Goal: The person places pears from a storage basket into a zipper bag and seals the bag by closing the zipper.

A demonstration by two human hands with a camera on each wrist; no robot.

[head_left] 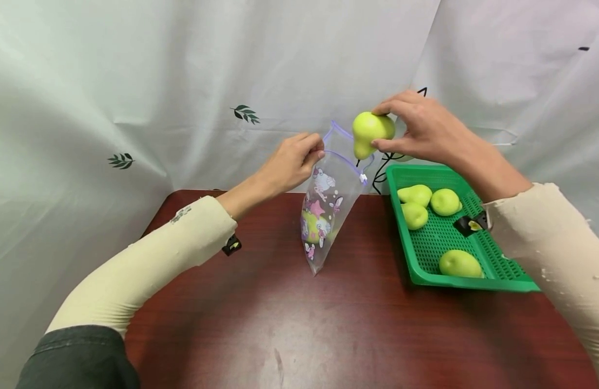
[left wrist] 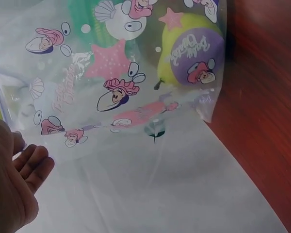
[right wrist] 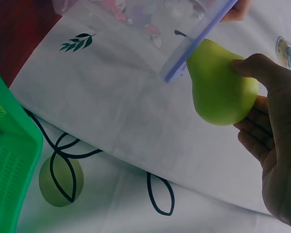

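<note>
My left hand (head_left: 295, 159) pinches the rim of a clear zip bag (head_left: 324, 189) printed with pink and purple cartoon figures. The bag hangs with its purple-edged mouth apart and a white slider at the right end. Low inside it lies one green pear (left wrist: 184, 53), seen through the plastic. Between thumb and fingers, my right hand (head_left: 418, 127) grips another green pear (head_left: 370, 132), stem end down, right at the bag's mouth. In the right wrist view that held pear (right wrist: 220, 85) has its narrow end at the purple zip edge.
To the right on the dark red table (head_left: 280, 324) stands a green plastic basket (head_left: 401, 237) with several pears, among them one pear (head_left: 460, 263) near its front. A white patterned cloth (head_left: 207, 81) hangs behind the table.
</note>
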